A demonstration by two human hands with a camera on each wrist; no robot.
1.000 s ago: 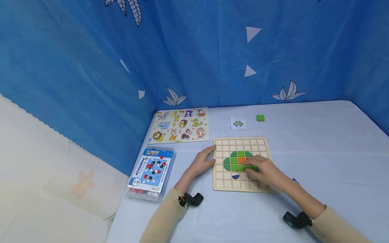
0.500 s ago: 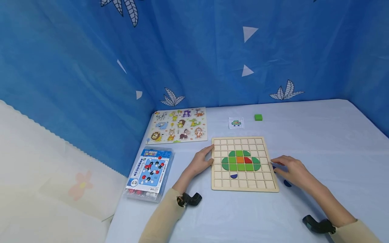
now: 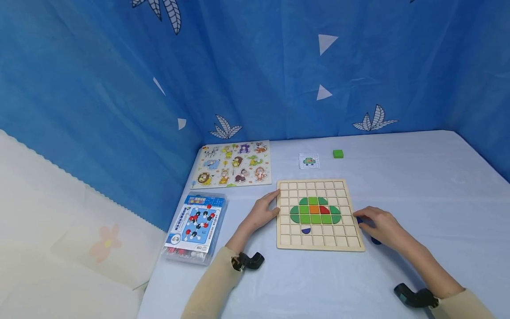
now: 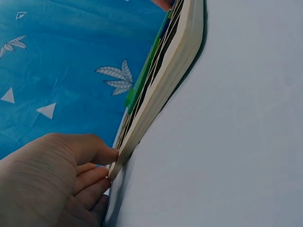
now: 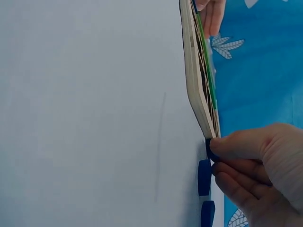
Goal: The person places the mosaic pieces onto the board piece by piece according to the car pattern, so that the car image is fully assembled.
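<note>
A square wooden grid board point(image 3: 321, 243) lies on the table, with green, orange and red pieces point(image 3: 315, 218) set in its middle and a blue half-round point(image 3: 306, 231) below them. My left hand point(image 3: 262, 214) touches the board's left edge with thumb and fingers spread along it. At the right edge my right hand point(image 3: 383, 227) pinches a blue piece point(image 5: 211, 149) between thumb and fingers, partly hidden by them. Two more blue pieces show close by in the right wrist view, one point(image 5: 204, 177) just below the fingertips and another point(image 5: 207, 213) lower down.
Behind the board lie a small picture card point(image 3: 309, 161) and a green block point(image 3: 338, 153). To the left are an animal puzzle board point(image 3: 218, 170) and a boxed molecule set point(image 3: 195, 228). A blue curtain point(image 3: 271, 66) hangs along the back.
My right hand has left the coloured pieces and moved right, off the board, to the blue pieces, uncovering the red and right-hand green ones. My left hand stays at the edge.
</note>
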